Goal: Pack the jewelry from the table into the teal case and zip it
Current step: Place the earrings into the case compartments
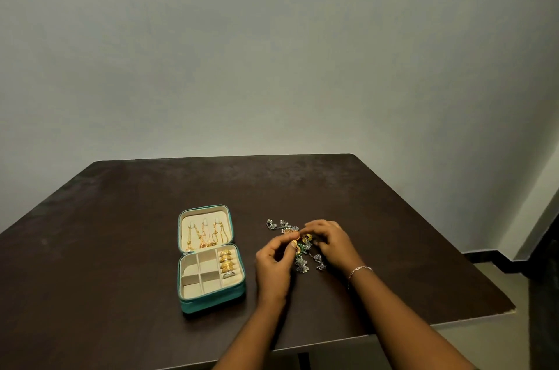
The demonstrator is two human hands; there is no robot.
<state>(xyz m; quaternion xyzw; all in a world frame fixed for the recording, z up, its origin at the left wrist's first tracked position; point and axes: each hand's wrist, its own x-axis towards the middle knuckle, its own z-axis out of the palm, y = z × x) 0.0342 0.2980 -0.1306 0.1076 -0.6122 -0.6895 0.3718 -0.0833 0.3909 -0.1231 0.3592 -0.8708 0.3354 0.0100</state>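
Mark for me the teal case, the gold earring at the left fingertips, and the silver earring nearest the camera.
teal case (211,304): head view, on its teal front wall.
gold earring (295,237): head view, on its gold dome.
silver earring (300,267): head view, on its flared lower part.

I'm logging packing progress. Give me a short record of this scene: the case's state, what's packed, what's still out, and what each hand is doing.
case: teal case open and unzipped on the dark table
lid: necklaces hung inside
tray: gold earrings in the right column; other compartments look empty
still out: loose jewelry pile, right of the case
left hand: pinches a gold piece at the pile
right hand: fingers curled at the pile; hold unclear
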